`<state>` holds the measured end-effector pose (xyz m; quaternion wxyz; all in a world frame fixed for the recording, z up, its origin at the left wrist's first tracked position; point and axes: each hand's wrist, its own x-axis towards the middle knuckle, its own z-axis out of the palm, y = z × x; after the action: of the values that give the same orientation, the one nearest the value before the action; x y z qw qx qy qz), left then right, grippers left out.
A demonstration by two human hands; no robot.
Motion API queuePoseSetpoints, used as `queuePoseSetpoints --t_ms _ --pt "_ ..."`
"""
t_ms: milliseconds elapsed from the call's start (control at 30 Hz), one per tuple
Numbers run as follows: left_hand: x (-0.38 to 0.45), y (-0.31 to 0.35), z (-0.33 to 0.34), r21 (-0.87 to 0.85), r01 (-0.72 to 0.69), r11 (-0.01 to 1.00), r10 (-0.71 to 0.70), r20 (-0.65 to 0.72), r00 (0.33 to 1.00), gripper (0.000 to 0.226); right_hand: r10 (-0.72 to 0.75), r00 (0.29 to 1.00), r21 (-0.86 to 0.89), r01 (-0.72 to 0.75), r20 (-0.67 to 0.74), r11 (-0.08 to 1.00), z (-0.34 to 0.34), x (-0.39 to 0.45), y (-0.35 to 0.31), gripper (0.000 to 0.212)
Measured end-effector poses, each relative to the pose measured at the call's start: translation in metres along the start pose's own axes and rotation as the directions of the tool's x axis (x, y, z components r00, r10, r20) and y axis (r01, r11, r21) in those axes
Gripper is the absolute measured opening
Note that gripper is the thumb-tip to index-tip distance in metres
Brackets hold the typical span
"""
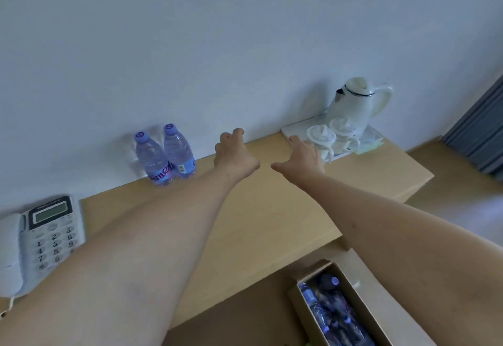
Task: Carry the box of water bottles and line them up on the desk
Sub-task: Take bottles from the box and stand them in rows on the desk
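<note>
- Two bottles [166, 155] stand touching by the wall, starting the row.
- Left hand [234, 155] loosely curled, right hand [302, 155] spread, both empty above the desk [258, 209].
- Box [337, 310] waits below, within reach.

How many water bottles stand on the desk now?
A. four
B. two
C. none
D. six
B: two bottles stand side by side near the wall on the desk, between the phone and the left hand; the others lie in the box below.
</note>
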<state>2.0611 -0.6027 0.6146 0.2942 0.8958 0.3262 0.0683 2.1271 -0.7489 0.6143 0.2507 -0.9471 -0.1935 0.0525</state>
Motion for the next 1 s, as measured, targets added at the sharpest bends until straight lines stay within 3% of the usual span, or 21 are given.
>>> queuePoseSetpoints --t_ms 200,500,733,1000 --pt "-0.018 0.102 0.078 0.095 -0.216 0.972 0.206 0.101 0.973 0.076 0.147 0.988 -0.023 -0.148 -0.057 0.989 -0.051 -0.014 0.12 0.067" --pt "-0.079 0.205 0.216 0.171 -0.526 0.833 0.442 0.366 0.819 0.073 0.426 0.902 0.019 -0.426 -0.069 0.905 -0.087 -0.054 0.299 0.078" --pt "-0.127 0.2 0.317 0.244 -0.686 0.686 0.538 0.464 0.704 0.073 0.596 0.803 -0.015 -0.596 0.019 0.803 -0.053 -0.112 0.39 0.079" --pt "-0.145 0.157 0.395 0.198 -0.723 0.662 0.48 0.629 0.612 0.073 0.626 0.772 -0.068 -0.623 0.108 0.779 0.009 -0.156 0.436 0.082"
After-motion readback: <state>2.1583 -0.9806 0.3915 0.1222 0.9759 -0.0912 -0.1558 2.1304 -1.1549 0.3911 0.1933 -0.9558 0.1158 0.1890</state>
